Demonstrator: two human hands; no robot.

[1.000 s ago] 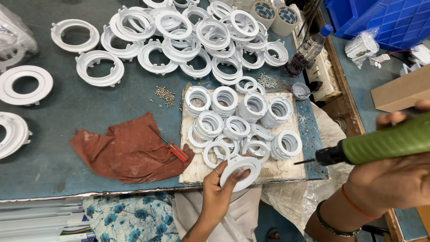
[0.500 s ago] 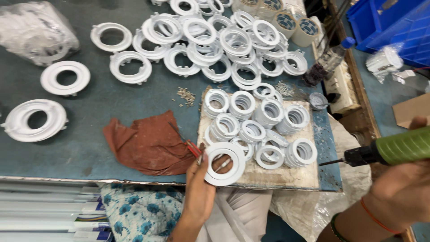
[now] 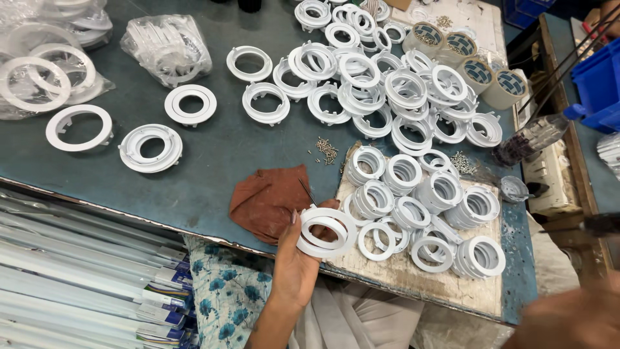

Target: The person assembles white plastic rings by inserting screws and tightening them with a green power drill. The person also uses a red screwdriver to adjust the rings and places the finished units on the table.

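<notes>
One left hand (image 3: 298, 258) upright, fingers (image 3: 323, 208) around white ring (image 3: 325, 231).

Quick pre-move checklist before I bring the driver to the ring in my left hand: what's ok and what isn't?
1. White ring gripped by left hand: ok.
2. Ring held over the wooden board, away from the stacked rings: ok.
3. Right hand in frame: only a blurred edge; grip cannot tell.
4. Driver tip aligned with the ring: not ok, far to the right.
5. Loose screws within reach on the table: ok.
6. Screw already seated in the ring: cannot tell.
</notes>
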